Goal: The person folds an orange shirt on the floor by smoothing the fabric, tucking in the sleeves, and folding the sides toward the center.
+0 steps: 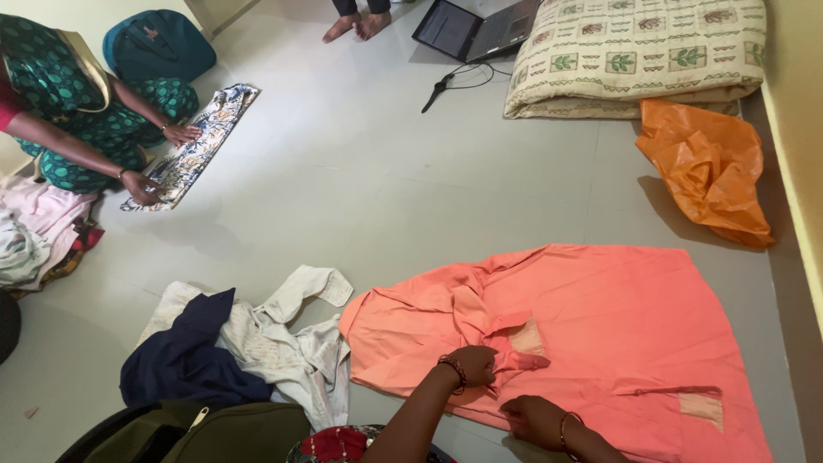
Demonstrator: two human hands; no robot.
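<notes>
A salmon-pink garment (600,317) lies spread on the pale floor in front of me. My left hand (473,363), with dark bangles at the wrist, is closed on a fold of the fabric near the garment's neck opening. A little nearer to me, my right hand (533,420) presses on the lower edge of the same garment, fingers pinching the cloth.
A heap of white and navy clothes (249,343) lies to my left, with an olive bag (206,433) below it. Another person (77,103) sits at far left folding a patterned cloth (201,141). A folded mattress (634,51), laptop (476,27) and orange plastic bag (707,167) lie beyond.
</notes>
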